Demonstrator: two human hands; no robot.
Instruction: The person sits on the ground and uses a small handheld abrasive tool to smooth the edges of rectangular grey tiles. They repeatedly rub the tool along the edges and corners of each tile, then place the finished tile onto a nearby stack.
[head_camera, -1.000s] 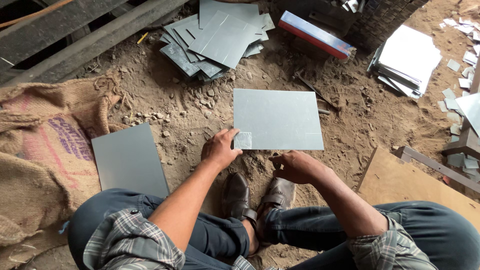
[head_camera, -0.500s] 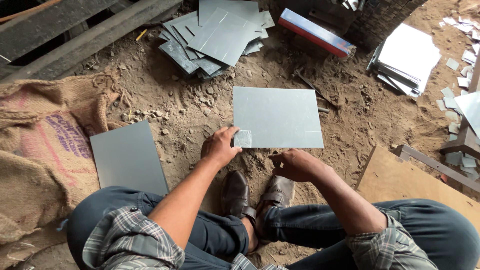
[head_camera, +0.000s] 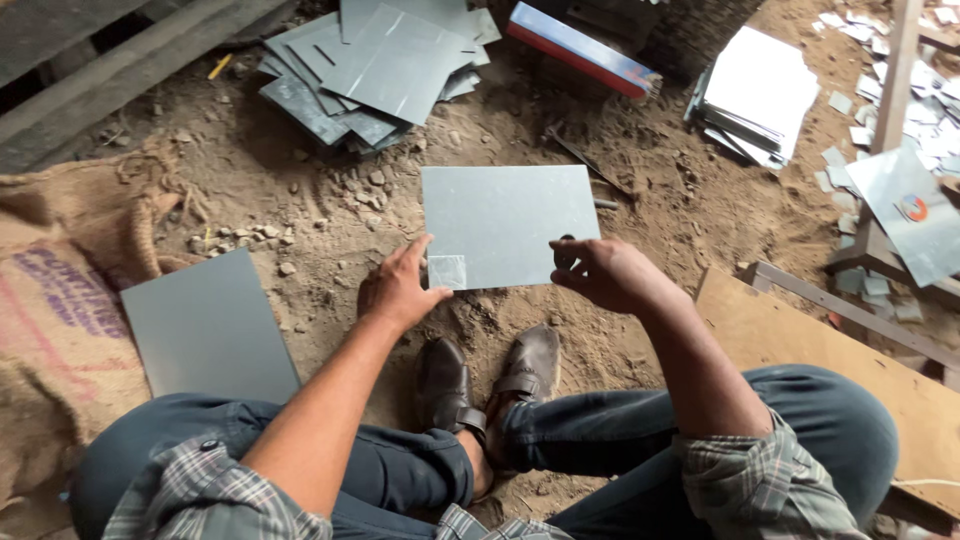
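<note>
Grey sheet (head_camera: 505, 220) lies flat on the dirt floor (head_camera: 300, 210), left hand (head_camera: 398, 290) pressing its near-left corner with an unclenched grip, right hand (head_camera: 605, 272) pinching a small dark object at its near edge

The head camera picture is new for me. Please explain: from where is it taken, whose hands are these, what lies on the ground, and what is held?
The camera sits on a person's head and looks down, so both arms belong to that person, who sits on dirt ground with legs folded. A grey metal sheet lies flat in front. The left hand rests its fingers on the sheet's near left corner, by a small pale square patch. The right hand pinches a small dark object at the sheet's near edge; what it is cannot be told. Another grey sheet lies at left beside a burlap sack. Piles of sheets and scraps lie further away.
</note>
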